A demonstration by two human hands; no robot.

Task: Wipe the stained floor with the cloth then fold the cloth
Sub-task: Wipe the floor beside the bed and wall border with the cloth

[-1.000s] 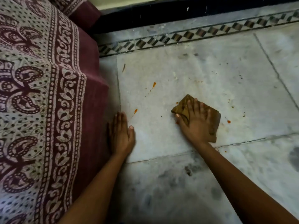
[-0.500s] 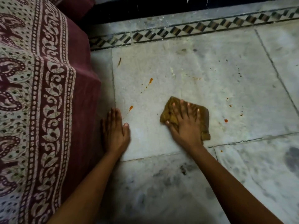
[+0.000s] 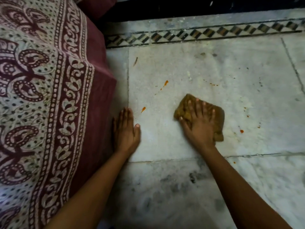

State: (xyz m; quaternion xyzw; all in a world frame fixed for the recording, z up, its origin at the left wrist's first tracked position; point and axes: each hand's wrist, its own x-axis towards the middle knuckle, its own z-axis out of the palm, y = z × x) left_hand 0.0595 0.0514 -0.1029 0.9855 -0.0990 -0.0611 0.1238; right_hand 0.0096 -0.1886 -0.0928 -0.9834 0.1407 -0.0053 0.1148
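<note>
Dim indoor picture with soft, low light. The pale marble floor (image 3: 189,66) is brightest in the middle of the frame and fades to murky grey toward the lower edge. A black band across the top of the frame shows no detail. Faint, soft-edged shadow lies beside the patterned bedspread (image 3: 41,96) at the left. No glare shows. The whole picture is slightly soft and grainy, and straight floor lines bow near the edges from the wide-angle lens.
</note>
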